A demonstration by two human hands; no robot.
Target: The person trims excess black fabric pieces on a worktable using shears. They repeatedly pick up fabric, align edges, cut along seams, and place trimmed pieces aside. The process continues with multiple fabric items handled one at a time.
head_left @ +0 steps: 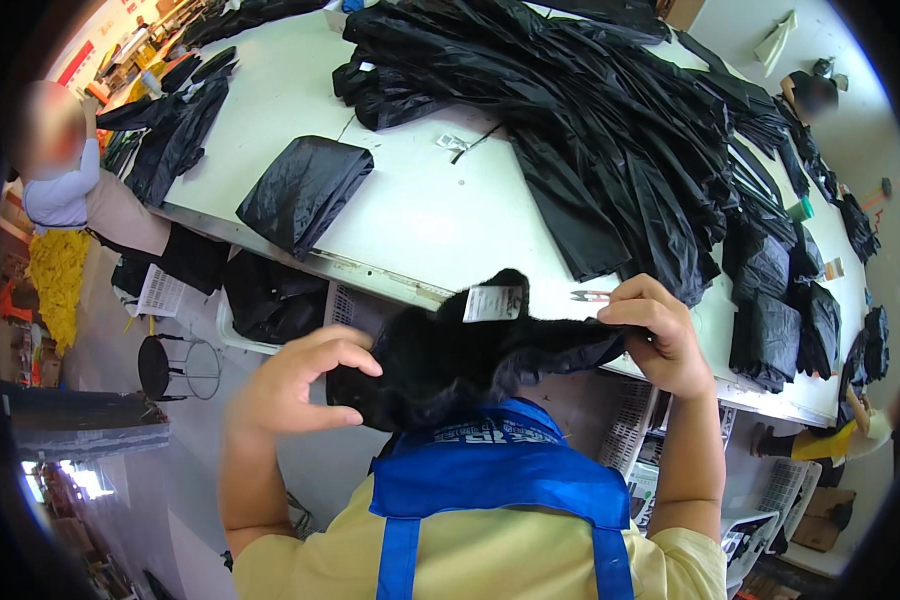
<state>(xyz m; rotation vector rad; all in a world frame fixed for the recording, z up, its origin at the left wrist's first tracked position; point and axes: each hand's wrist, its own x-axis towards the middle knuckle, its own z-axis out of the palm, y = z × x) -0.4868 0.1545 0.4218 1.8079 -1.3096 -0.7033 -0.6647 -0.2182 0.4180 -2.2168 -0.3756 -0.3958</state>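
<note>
A black garment piece (440,355) with a soft, fleecy surface and a white label (492,303) is stretched between my hands, in front of the table edge. My right hand (660,335) pinches its right end between thumb and fingers. At the left end, my left hand (305,380) has thumb and forefinger spread apart, their tips touching the fabric; it is slightly blurred. Small red thread snips (590,296) show right beside my right fingers; whether they lie on the table or are held, I cannot tell.
Across the white table (410,210) spreads a heap of black garments (570,120). A folded black bundle (307,190) lies left, with several stacked bundles (767,330) at right. Below the edge stand white crates (630,430). Other people (60,150) work at both sides.
</note>
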